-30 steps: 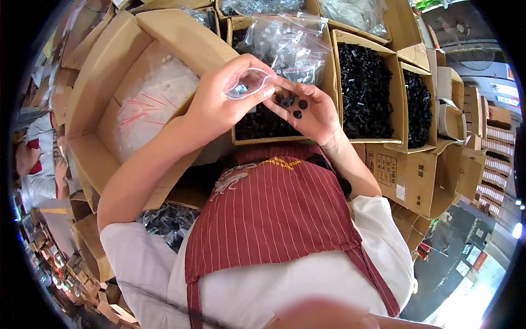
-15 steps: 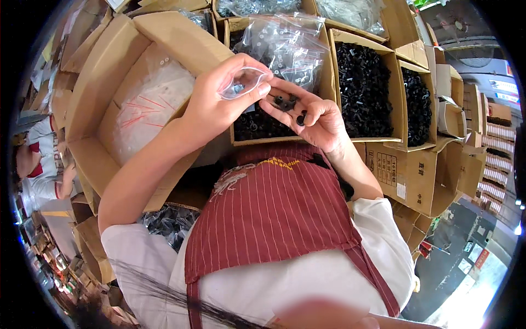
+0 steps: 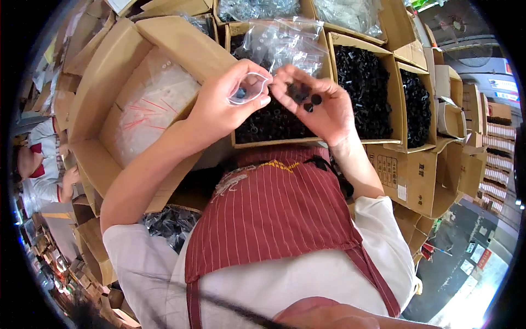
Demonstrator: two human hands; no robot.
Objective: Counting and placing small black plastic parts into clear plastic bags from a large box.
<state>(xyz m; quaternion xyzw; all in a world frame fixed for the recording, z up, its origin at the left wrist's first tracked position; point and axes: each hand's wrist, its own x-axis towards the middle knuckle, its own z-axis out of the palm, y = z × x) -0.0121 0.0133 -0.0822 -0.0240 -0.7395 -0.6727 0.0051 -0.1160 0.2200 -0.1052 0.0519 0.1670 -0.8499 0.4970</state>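
Observation:
A small clear plastic bag point(image 3: 253, 86) is gripped by my left hand point(image 3: 222, 104), its mouth spread wide. Something dark shows inside it, too unclear to name. My right hand point(image 3: 333, 118) is cupped, palm up, right beside the bag's mouth, with its fingertips at the rim. Several small round black parts point(image 3: 315, 100) lie in that palm and along the fingers; some are smeared by motion. Below both hands stands a cardboard box of loose black parts point(image 3: 268, 125), with filled clear bags point(image 3: 285, 44) heaped on its far side.
At the left, a big open carton point(image 3: 85, 109) holds clear bags with red lines point(image 3: 148, 112). Two boxes of black parts point(image 3: 364, 93) point(image 3: 416, 104) stand at the right. Dark bagged pieces point(image 3: 171, 223) sit near my left elbow. Another person point(image 3: 46, 159) is at the far left.
My right hand has turned and shifted slightly right, its fingers now curled up toward the bag. The black parts have shifted in the palm. My left hand still holds the bag.

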